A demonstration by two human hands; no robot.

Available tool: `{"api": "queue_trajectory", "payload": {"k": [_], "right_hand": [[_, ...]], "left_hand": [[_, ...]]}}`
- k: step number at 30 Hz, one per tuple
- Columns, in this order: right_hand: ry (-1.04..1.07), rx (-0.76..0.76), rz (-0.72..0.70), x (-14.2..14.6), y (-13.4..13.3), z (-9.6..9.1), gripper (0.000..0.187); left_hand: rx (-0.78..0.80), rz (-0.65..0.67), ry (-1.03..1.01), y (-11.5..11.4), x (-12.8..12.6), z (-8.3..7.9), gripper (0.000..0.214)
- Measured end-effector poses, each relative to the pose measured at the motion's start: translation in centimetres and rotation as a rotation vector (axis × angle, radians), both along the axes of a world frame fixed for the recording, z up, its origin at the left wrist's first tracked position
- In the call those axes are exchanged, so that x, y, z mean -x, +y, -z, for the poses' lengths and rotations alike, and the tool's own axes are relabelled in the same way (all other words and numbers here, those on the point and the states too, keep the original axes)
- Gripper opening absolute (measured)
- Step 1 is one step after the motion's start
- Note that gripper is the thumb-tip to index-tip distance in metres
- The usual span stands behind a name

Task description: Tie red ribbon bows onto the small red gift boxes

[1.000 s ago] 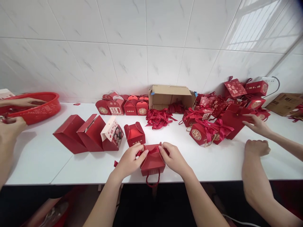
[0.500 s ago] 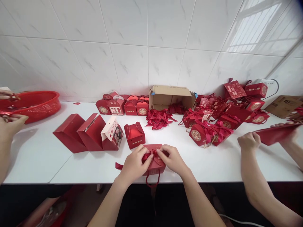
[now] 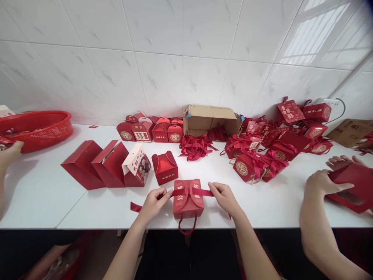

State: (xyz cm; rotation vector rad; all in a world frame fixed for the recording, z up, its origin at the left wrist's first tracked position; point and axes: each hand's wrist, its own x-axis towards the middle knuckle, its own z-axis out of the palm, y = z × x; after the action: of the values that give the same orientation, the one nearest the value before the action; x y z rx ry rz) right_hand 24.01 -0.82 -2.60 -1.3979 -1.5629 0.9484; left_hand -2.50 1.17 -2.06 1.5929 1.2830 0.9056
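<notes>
A red gift box (image 3: 189, 204) with gold lettering and a red cord handle lies at the table's front edge. A dark red ribbon (image 3: 201, 192) crosses its top and stretches out to both sides. My left hand (image 3: 154, 202) pinches the ribbon on the left of the box, and a loose ribbon tail shows beyond it. On the other side my right hand (image 3: 223, 196) pinches the ribbon's right part, with its tail hanging below. Just behind stands a smaller red box (image 3: 165, 168), touched by neither hand.
Three taller boxes (image 3: 110, 165) stand at left, near a red plastic basin (image 3: 58, 130) with a person's hand (image 3: 10, 153). Loose ribbons (image 3: 196, 147) spill from a cardboard box (image 3: 211, 112). Ribboned boxes (image 3: 244, 167) pile up at right, where another person's hands (image 3: 323, 182) handle red card.
My hands have moved apart from the middle of the box, drawing the ribbon out sideways and uncovering the lid. At right, the other person's red card has turned and come lower.
</notes>
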Motion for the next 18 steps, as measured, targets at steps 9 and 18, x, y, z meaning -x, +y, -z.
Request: {"api": "queue_trajectory", "payload": {"k": [9,18], "right_hand": [[-0.051,-0.118,0.129,1.4,0.6,2.7,0.047],[-0.077,-0.384,0.415,2.4,0.5,2.7,0.03]], "left_hand": [[-0.032,-0.091,0.039,0.0,0.2,1.7,0.047],[-0.349,-0.454,0.075,-1.7,-0.5,1.5,0.026]]}}
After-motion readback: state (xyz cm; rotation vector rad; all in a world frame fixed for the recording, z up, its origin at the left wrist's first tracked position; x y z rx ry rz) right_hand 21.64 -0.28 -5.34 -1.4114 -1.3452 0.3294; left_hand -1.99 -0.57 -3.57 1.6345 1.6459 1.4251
